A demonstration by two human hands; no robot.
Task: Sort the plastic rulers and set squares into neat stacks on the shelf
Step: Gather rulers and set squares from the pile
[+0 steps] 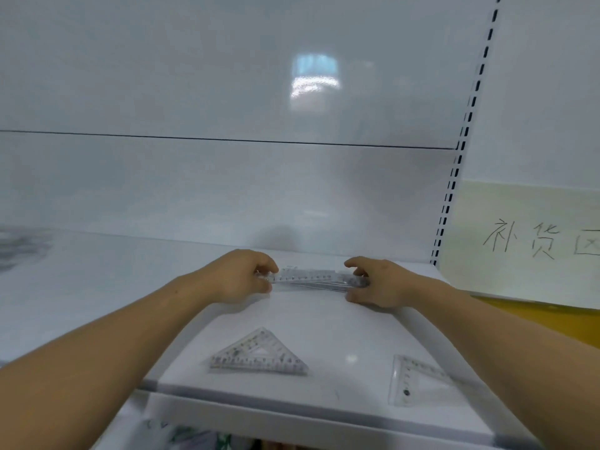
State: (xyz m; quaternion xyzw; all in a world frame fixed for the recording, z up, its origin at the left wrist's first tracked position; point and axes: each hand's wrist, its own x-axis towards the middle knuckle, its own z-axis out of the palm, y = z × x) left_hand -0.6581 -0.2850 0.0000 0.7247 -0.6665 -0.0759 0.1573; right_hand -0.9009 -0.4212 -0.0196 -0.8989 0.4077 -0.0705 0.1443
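A small stack of clear plastic rulers (pixel 313 278) lies across the white shelf (pixel 341 323) near its back wall. My left hand (pixel 240 277) pinches the stack's left end with curled fingers. At the right end, my right hand (pixel 376 282) grips it the same way. Closer to the shelf's front edge lies a clear set square stack (pixel 259 354), shaped as a wide triangle. A second clear set square (pixel 412 380) rests at the front right, partly behind my right forearm.
A slotted upright (pixel 454 177) bounds the shelf on the right. Beyond it hangs a pale paper sign (pixel 526 241) with handwritten characters. Blurred items (pixel 19 245) sit at the far left. Goods show on a lower shelf (pixel 194 438).
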